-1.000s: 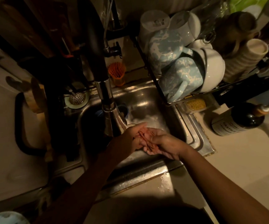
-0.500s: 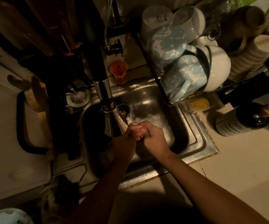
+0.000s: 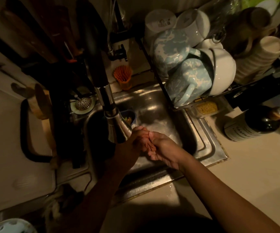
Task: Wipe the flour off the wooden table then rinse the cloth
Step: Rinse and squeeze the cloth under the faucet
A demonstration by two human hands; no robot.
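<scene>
Steel sink (image 3: 152, 106) is seen under the tap spout (image 3: 117, 130), and beneath it the left hand (image 3: 131, 143) and right hand (image 3: 162, 147) have been slid from a tight clasp into a looser palm-to-palm rub. The right hand is held loose, fingers uncurled; the left is lost in shadow, so its grip cannot be told. No cloth can be made out anywhere, so its rinse is judged finished or hidden.

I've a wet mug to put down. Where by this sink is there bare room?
Bare: the countertop right of the sink, in front of the dark bottle, and the white surface at left. Crowded: the dish rack, packed with mugs and bowls; the left hand and right hand meet under the faucet.
</scene>
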